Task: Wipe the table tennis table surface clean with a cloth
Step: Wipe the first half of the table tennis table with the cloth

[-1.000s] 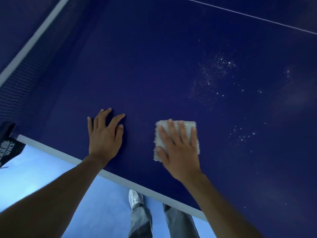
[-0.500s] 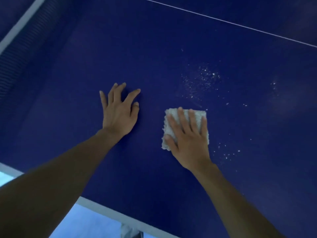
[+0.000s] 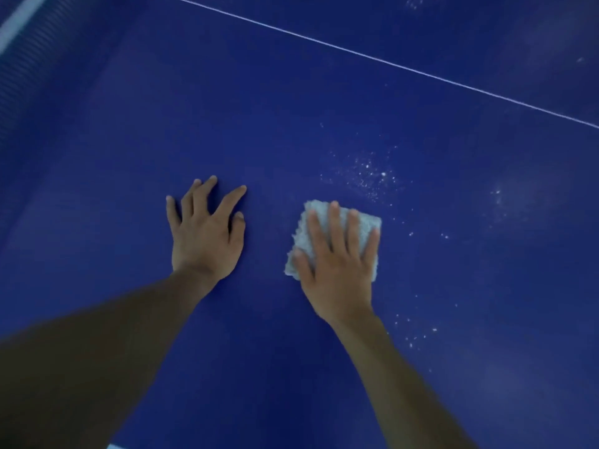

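Dark blue table tennis surface (image 3: 291, 92): white specks (image 3: 369, 176) beside grey fluffy cloth (image 3: 302, 230). Right grip (image 3: 337, 273) flat on it, left grip (image 3: 204, 244) splayed, empty. Hasty sweep: we scatter specks.

The light is dim and blue-tinted. Soft pale glare patches lie on the table (image 3: 291, 108) well right of the right hand (image 3: 337, 270). A faint shadow edges the left hand (image 3: 204, 241). The forearms (image 3: 97, 367) are dark and blurred, and the whole picture is soft.

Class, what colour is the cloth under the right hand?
Pale grey-white cloth, seen in the head view.
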